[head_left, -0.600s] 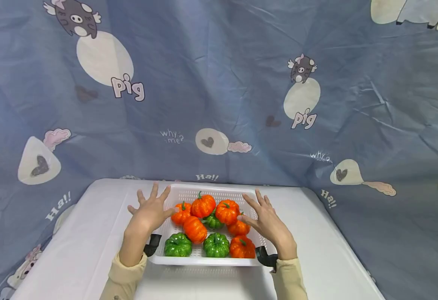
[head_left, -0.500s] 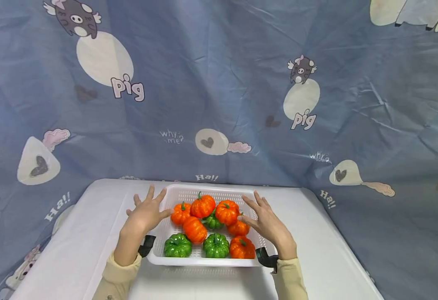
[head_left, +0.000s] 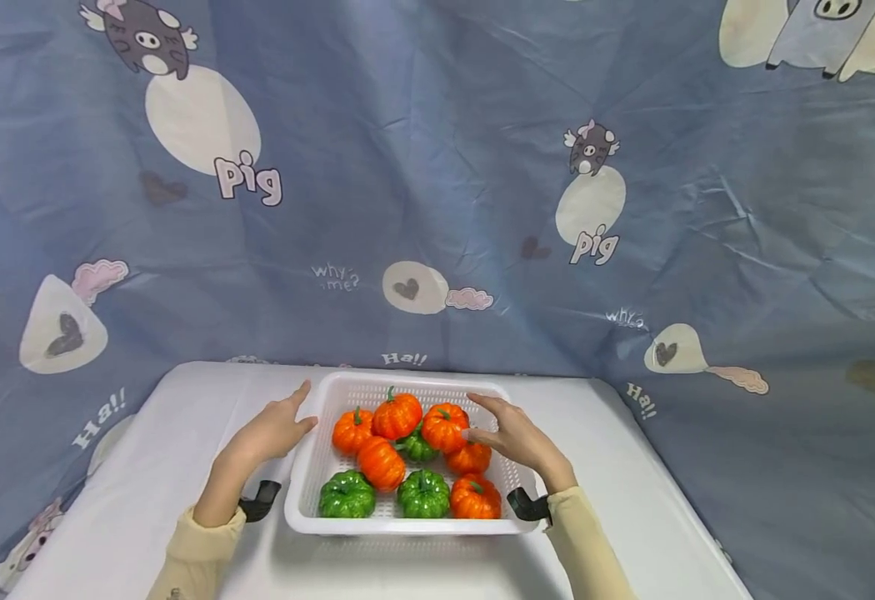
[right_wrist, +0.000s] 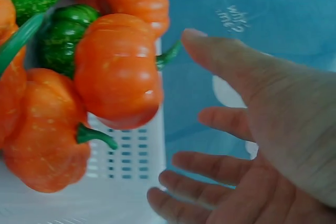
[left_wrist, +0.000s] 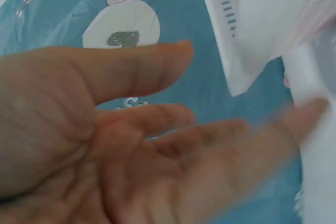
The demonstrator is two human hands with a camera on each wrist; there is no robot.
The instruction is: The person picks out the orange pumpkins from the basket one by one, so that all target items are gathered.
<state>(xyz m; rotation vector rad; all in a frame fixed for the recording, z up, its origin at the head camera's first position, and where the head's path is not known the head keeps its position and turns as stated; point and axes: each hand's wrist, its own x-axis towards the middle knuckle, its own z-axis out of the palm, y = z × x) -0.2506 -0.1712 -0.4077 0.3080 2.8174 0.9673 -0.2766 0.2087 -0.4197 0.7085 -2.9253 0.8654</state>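
A white plastic basket (head_left: pixel 407 527) on the table holds several small orange pumpkins (head_left: pixel 382 463) and green pumpkins (head_left: pixel 424 494). To the left of the basket is my left hand (head_left: pixel 271 429), with nothing in it; in the left wrist view its fingers (left_wrist: pixel 220 171) are extended and partly blurred. My right hand (head_left: pixel 518 435) hovers over the basket's right side, thumb toward an orange pumpkin (head_left: pixel 445 427). In the right wrist view the thumb tip lies close to that pumpkin's green stem (right_wrist: pixel 169 56); contact cannot be told. The right fingers (right_wrist: pixel 210 166) hold nothing.
The basket stands on a white-covered table (head_left: pixel 632 500). Behind and beside the table hangs a blue curtain (head_left: pixel 437 192) printed with pigs. Black straps (head_left: pixel 259 500) sit at both wrists.
My left hand has moved left and away from the basket. The right hand's spread fingers have drawn closer together above the right side. The head view has shifted slightly; the pumpkins lie as before.
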